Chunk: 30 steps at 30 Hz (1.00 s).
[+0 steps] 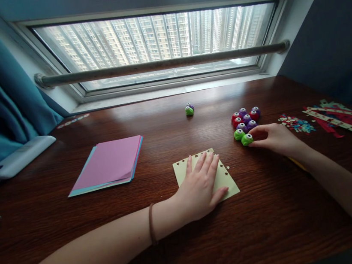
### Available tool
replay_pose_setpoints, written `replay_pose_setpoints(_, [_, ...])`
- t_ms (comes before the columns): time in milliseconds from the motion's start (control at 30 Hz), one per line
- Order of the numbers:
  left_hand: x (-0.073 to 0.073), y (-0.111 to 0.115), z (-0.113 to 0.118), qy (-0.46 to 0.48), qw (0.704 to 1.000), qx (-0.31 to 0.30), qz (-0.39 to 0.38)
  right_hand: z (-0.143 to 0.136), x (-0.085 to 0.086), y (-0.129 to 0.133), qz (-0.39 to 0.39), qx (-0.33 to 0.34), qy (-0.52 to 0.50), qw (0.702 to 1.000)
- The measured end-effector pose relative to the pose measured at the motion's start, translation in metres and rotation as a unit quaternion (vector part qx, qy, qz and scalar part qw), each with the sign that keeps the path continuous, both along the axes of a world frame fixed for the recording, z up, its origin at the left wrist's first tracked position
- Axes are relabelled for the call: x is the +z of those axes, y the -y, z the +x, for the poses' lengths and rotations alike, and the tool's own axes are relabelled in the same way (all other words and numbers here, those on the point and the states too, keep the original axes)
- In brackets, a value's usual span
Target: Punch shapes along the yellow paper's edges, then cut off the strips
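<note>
The yellow paper (224, 179) is pinned flat to the desk (178, 244) under the released left hand (201, 187); a green punch (247, 139) is grasped in the right hand (272, 136) grip, just beside the punch cluster (245, 118).

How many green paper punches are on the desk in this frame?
3. One green punch is under the right hand's fingertips, another green punch sits just left of it in the cluster, and a third stands alone near the window. More may be hidden.
</note>
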State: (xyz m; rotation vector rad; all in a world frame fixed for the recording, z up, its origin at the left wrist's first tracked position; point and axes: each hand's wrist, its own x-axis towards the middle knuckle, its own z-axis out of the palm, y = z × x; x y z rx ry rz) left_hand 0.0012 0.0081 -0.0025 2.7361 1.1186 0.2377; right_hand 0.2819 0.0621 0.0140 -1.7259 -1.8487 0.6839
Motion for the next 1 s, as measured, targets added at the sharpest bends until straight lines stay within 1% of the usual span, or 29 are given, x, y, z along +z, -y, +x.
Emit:
replay_pose_setpoints(133, [0.002, 0.002, 0.000, 0.001, 1.000, -0.005, -0.002, -0.005, -0.001, 0.003, 0.073, -0.005, 0.092, 0.993])
replay_pose_setpoints(267, [0.004, 0.002, 0.000, 0.003, 1.000, -0.009, -0.001, -0.009, -0.006, 0.003, 0.127, 0.000, 0.136, 0.983])
replay_pose_setpoints(400, [0.005, 0.003, -0.001, 0.000, 1.000, -0.010, 0.001, -0.020, -0.007, 0.009, 0.202, -0.055, 0.166, 0.964])
replay_pose_setpoints(433, [0.006, 0.003, -0.001, -0.001, 1.000, -0.011, 0.001, -0.025, -0.006, 0.012, 0.215, -0.047, 0.150, 0.964])
replay_pose_setpoints(467, [0.006, 0.003, -0.001, -0.002, 1.000, -0.013, 0.002, -0.031, -0.005, 0.016, 0.215, -0.016, 0.120, 0.969])
replay_pose_setpoints(533, [0.006, 0.003, -0.002, -0.005, 1.000, -0.016, 0.002, -0.044, -0.003, 0.023, 0.173, 0.097, 0.029, 0.980])
replay_pose_setpoints(600, [0.005, 0.002, -0.002, -0.007, 1.000, -0.018, 0.001, -0.055, -0.005, 0.029, 0.110, 0.198, -0.046, 0.973])
replay_pose_setpoints(633, [0.005, 0.002, -0.002, -0.008, 1.000, -0.019, 0.001, -0.059, -0.007, 0.031, 0.090, 0.224, -0.066, 0.968])
replay_pose_setpoints(700, [0.005, 0.002, -0.002, -0.011, 1.000, -0.020, 0.001, -0.063, -0.012, 0.032, 0.080, 0.244, -0.077, 0.963])
replay_pose_setpoints(800, [0.004, 0.002, -0.001, -0.013, 1.000, -0.020, 0.000, -0.063, -0.017, 0.030, 0.082, 0.251, -0.070, 0.962])
replay_pose_setpoints(1000, [0.004, 0.001, -0.001, -0.013, 1.000, -0.021, 0.001, -0.063, -0.015, 0.030, 0.087, 0.265, -0.028, 0.960])
